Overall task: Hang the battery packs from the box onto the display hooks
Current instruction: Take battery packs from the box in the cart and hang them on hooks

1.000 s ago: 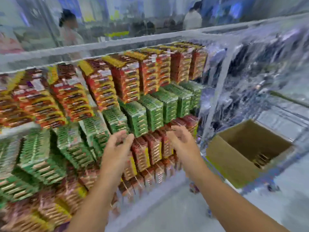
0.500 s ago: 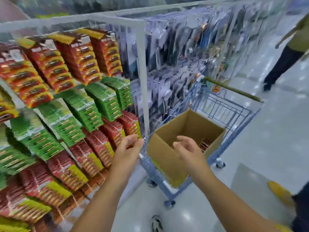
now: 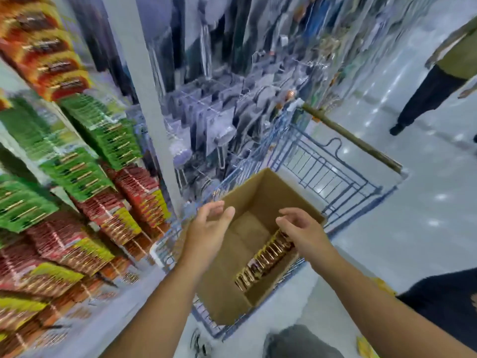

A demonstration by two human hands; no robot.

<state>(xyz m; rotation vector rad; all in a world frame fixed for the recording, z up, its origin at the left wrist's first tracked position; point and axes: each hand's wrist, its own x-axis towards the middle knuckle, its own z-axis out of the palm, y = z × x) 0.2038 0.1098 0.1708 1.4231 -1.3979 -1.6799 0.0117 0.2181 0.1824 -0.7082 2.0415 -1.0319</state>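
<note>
An open cardboard box [image 3: 260, 195] sits in a blue wire shopping cart [image 3: 333, 177]. A row of battery packs [image 3: 263, 262] stands along the box's right inner side. My left hand [image 3: 209, 228] hovers over the box's left rim, fingers relaxed and empty. Over the right side of the box is my right hand [image 3: 302, 228], fingers loosely curved just above the packs and holding nothing. Red, green and orange battery packs [image 3: 103, 140] hang densely on the display hooks at the left.
A white upright post [image 3: 144, 99] separates the battery display from purple-grey hanging goods [image 3: 219, 112]. The cart's handle [image 3: 351, 138] points away to the right. Another person's legs [image 3: 428, 96] stand on the shiny floor at top right. A dark garment [image 3: 444, 306] fills the lower right.
The view has swung right and down from the display to the box. Both hands moved away from the hanging packs and now hover over the open box.
</note>
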